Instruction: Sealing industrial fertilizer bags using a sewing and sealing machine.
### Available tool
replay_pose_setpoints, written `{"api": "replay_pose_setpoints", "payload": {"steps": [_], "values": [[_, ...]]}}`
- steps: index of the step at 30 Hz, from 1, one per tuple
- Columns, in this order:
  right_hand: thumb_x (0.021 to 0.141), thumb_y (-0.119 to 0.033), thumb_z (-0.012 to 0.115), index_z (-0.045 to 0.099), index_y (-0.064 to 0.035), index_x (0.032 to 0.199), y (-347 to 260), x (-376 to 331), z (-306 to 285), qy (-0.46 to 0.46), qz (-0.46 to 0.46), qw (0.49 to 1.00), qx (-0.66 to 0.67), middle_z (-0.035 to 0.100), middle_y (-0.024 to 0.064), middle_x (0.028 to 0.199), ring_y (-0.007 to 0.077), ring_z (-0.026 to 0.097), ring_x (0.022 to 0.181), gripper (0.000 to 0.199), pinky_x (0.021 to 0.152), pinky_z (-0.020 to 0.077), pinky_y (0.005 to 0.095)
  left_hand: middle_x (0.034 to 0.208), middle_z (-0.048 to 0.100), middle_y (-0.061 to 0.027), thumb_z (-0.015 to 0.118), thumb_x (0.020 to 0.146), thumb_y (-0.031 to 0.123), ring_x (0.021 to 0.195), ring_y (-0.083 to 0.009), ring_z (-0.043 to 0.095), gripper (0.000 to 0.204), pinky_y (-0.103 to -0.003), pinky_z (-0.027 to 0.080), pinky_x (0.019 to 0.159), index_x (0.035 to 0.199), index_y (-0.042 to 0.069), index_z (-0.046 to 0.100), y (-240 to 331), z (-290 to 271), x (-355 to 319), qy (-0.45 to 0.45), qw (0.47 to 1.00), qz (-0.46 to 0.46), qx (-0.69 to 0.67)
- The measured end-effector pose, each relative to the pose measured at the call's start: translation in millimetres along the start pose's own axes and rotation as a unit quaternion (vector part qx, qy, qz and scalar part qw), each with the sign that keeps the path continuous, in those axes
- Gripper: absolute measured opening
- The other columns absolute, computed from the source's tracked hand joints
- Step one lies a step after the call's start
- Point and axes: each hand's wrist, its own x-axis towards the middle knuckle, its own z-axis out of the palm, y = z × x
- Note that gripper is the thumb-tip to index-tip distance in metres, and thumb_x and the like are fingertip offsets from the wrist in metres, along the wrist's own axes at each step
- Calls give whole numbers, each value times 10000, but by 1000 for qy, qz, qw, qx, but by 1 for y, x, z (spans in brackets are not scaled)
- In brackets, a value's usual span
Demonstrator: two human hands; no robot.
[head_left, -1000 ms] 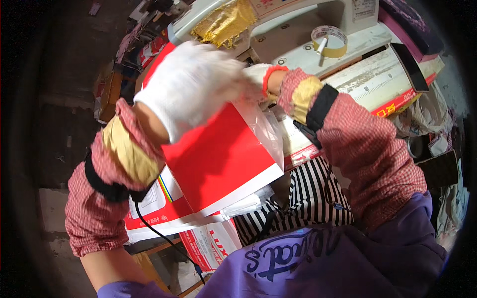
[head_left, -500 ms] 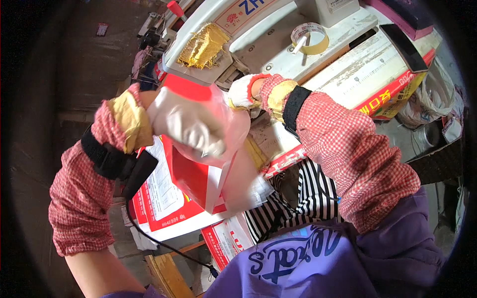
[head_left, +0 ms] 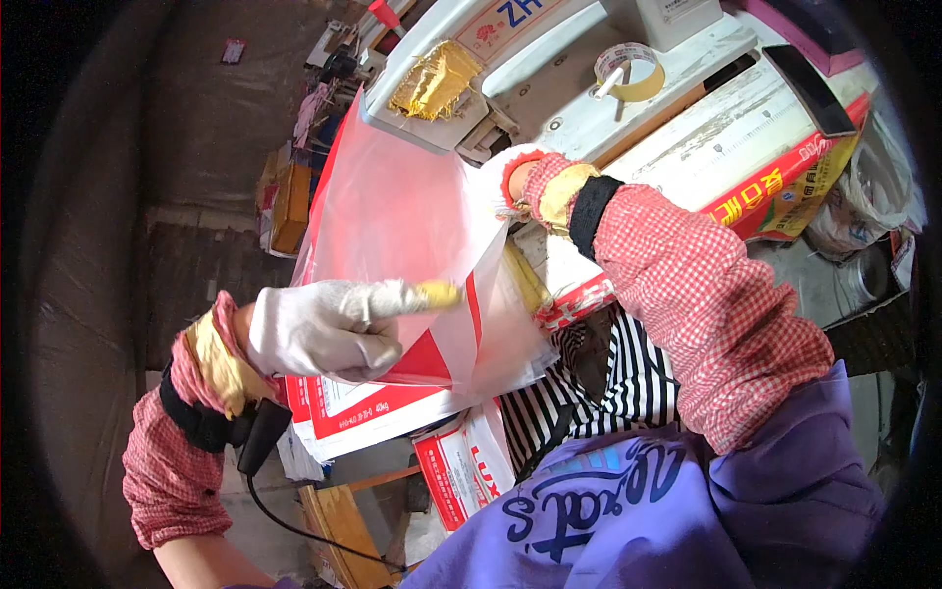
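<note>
The red and white sack (head_left: 334, 417) lies from the middle to the left of the frame, going down toward the lower middle. A big white machine (head_left: 549, 98) fills the upper right. The clear plastic bag (head_left: 392, 216) sits over the sack in the middle, a bit crumpled. A striped cloth (head_left: 633, 368) is below it, right of the middle. The left hand (head_left: 324, 329), in a white glove, is over the left part of the plastic. One finger sticks out to the right with a yellow tip, and others are curled. I can't tell if they hold anything. The right hand (head_left: 500, 177) is by the plastic's upper right edge. Its fingers are hidden, so I can't tell if they are wide or narrow. A yellow rag (head_left: 437, 80) and a roll of tape (head_left: 643, 86) are up top.
</note>
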Motion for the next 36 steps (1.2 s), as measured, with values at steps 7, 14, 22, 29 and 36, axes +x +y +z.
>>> {"api": "replay_pose_setpoints", "payload": {"steps": [7,14,22,29,36], "values": [[621,-204,728,710,-167,952,-7,-14,-2,10,-35,991,-128,690,48,987,236,666,881,333,740,519,415,727,592,-28,474,897,70,622,-103,546,191,-225,445,557,991,-4,623,-20,-20,-4,159,979,47,116],[791,-226,589,665,-136,1022,-42,-89,-23,63,32,997,-27,656,58,1004,265,640,903,259,742,514,429,771,674,-119,624,698,142,813,-267,656,164,-388,523,667,819,65,703,-12,72,21,-123,690,-189,688],[911,-295,441,587,-66,890,-76,-125,76,353,180,891,220,593,130,607,321,597,546,272,514,460,441,661,641,-133,614,753,170,618,-276,648,154,-406,518,571,723,46,701,50,135,99,-151,710,131,675],[884,-161,479,611,-64,862,-93,-146,86,394,224,891,-15,549,86,601,239,586,546,165,441,441,423,803,682,-19,727,664,220,710,-246,672,193,-368,507,604,843,149,713,48,106,69,-199,663,-64,719],[880,-207,487,656,-2,920,-68,-100,52,271,79,953,108,643,167,779,278,635,728,269,621,485,391,816,685,-8,742,679,219,724,-181,669,142,-338,538,578,803,159,710,66,93,108,-158,691,-201,676]]}}
